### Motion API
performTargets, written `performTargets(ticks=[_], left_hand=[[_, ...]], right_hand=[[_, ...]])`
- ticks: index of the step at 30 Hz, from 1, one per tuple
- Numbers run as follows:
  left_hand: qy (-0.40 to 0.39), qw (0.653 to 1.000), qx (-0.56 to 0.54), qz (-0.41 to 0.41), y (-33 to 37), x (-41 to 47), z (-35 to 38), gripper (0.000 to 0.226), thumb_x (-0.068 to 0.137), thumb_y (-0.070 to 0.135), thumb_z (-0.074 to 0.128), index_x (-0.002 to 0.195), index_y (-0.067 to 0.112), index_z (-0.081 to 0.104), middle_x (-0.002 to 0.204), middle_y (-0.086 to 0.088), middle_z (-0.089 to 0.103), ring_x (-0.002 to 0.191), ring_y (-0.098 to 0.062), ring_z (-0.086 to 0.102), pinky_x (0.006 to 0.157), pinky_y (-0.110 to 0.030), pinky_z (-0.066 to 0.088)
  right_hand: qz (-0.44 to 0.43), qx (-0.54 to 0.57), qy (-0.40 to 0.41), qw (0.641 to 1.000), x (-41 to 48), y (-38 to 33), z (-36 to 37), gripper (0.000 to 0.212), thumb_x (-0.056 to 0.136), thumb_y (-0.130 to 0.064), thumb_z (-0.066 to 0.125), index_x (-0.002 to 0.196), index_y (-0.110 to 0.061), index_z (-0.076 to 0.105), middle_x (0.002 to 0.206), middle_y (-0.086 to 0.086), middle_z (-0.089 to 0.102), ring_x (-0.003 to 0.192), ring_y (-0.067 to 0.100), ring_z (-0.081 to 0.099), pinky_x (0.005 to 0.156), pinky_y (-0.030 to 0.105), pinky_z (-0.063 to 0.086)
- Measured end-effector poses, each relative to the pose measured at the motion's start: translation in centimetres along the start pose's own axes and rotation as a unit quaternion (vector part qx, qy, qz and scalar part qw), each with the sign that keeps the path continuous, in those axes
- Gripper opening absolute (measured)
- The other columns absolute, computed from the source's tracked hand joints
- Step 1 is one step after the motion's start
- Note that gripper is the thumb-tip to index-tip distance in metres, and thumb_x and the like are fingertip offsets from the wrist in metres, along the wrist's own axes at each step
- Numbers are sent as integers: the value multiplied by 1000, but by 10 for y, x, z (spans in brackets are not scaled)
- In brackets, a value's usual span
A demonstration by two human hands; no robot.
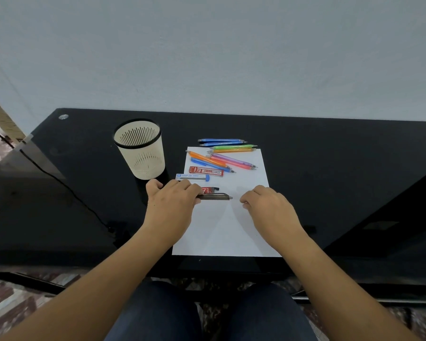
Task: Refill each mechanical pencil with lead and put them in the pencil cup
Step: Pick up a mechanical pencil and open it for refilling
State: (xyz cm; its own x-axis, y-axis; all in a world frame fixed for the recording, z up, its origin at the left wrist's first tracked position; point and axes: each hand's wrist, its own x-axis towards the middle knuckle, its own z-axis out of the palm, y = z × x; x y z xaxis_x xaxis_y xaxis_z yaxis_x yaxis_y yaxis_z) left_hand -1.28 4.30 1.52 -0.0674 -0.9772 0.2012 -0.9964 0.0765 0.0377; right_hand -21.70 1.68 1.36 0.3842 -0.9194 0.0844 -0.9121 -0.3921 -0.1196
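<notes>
My left hand [171,196] grips a dark grey mechanical pencil [217,196] that lies level over the white paper sheet [228,232], its tip pointing right. My right hand [266,201] hovers just right of that tip with fingers loosely curled, holding nothing I can see. Several coloured mechanical pencils [223,156] lie in a loose pile at the sheet's far end. A red lead case [206,171] and a blue-capped clear lead tube [192,177] lie beside them. Another red lead case [210,189] peeks out behind my left fingers. The cream pencil cup [140,150] stands upright at the left.
The black glass desk [330,168] runs to a pale wall behind. A dark cable [59,183] crosses the desk's left part. My knees in blue jeans [207,313] sit below the front edge.
</notes>
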Motion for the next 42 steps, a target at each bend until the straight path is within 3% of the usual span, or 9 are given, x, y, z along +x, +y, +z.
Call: performTargets(ticks=[6,13,22,28,31,38,42], left_hand=[[0,1000,4,-1,0,1,0,27,101,38,43,126,35,52,124,14,58,111,-10,50,90,-35,18],[9,1000,-11,10,0,0,1,27,100,38,44,125,35,54,123,14,60,110,-10,51,87,-34,15],[45,998,-34,41,-2,1,5,13,88,29,67,101,30,68,97,10,71,88,-15,62,76,-34,16],[40,998,-27,51,-4,1,1,21,96,35,54,115,35,61,114,14,65,104,-12,56,79,-34,15],[49,996,-40,58,-5,0,1,16,91,30,63,107,32,66,104,11,69,96,-14,60,73,-30,9],[59,995,-45,69,-3,0,1,16,88,28,67,105,29,68,102,9,70,95,-16,61,70,-29,5],[73,992,-61,84,-4,0,3,17,82,22,75,98,26,70,94,7,71,86,-19,63,71,-30,7]], right_hand=[[-7,27,58,998,2,-4,3,27,99,-31,45,122,-25,59,115,-5,62,101,12,56,83,26,41],[-3,50,56,997,2,-8,-2,29,98,-34,46,122,-26,60,115,-7,64,102,11,55,85,24,40],[5,120,47,992,-3,-11,-11,24,97,-28,52,115,-21,64,110,-5,66,98,12,56,88,25,43],[25,144,55,988,-5,-13,-11,22,94,-30,56,114,-22,60,104,-2,66,84,8,48,76,22,43],[24,148,51,987,-5,-13,-13,22,93,-30,57,114,-21,59,104,-2,66,83,6,47,75,21,42],[30,168,15,985,-5,-12,-17,14,92,-28,60,105,-22,62,100,-3,67,87,10,58,77,23,49],[30,196,35,980,-7,-8,-16,12,89,-27,64,100,-21,65,95,-4,69,86,12,62,75,22,51]])
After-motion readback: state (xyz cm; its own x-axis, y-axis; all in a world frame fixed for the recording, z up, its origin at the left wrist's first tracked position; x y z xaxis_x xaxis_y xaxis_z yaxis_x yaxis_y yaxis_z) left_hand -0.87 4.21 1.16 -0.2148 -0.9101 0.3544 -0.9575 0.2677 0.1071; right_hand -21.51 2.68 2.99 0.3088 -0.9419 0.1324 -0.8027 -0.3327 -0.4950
